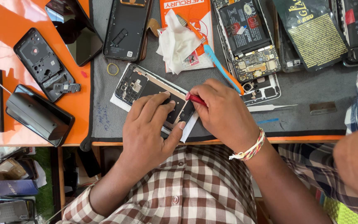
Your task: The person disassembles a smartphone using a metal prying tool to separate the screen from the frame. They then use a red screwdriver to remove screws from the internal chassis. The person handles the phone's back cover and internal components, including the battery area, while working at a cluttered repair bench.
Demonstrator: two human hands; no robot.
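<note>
An opened black phone frame (pixel 141 85) lies tilted on a grey mat (pixel 104 120), on top of a white sheet. My left hand (pixel 150 128) presses flat on the frame's lower half, fingers spread over it. My right hand (pixel 222 114) grips a small red-handled tool (pixel 195 99) whose tip meets the frame's right edge. A woven thread band is on my right wrist (pixel 249 150).
Several dismantled phones and back covers lie around: a black cover (pixel 42 62) and dark case (pixel 38 114) on the orange table at left, an open phone with battery (pixel 249 37) behind. Crumpled white tissue (pixel 177 41), blue-orange brush (pixel 218 62), tweezers (pixel 270 108). Another person's arm (pixel 357 157) at right.
</note>
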